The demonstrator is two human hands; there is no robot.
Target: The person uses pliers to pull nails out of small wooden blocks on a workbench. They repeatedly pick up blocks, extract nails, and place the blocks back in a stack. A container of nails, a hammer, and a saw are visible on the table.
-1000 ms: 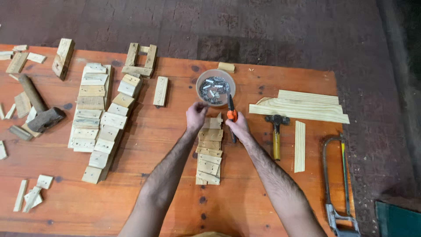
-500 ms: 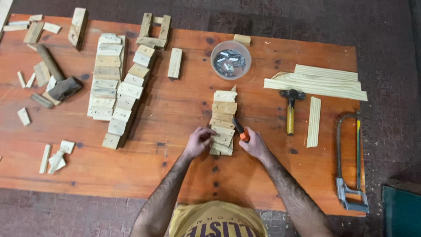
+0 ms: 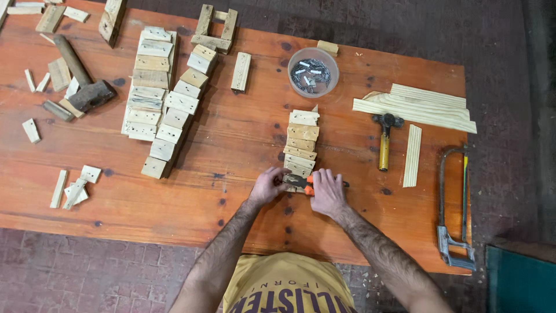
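A row of small wooden blocks (image 3: pixel 302 141) lies in the middle of the orange wooden table (image 3: pixel 231 133). My left hand (image 3: pixel 267 186) rests at the row's near end, fingers touching the nearest block and the jaws of the pliers. My right hand (image 3: pixel 328 192) lies over orange-handled pliers (image 3: pixel 302 182), gripping the handles. The pliers point left across the near end of the row. A clear bowl of nails (image 3: pixel 313 72) stands beyond the row's far end.
Two longer rows of wooden blocks (image 3: pixel 159 98) lie left of centre. A sledgehammer (image 3: pixel 81 75) and offcuts sit far left. A small hammer (image 3: pixel 385 139), thin wooden strips (image 3: pixel 417 107) and a hacksaw (image 3: pixel 454 203) lie right. A wooden frame (image 3: pixel 214 29) is at the back.
Both hands slid along the block row from its far end by the bowl to its near end. The pliers now lie crosswise under my right hand. The view shifted so more of the table shows.
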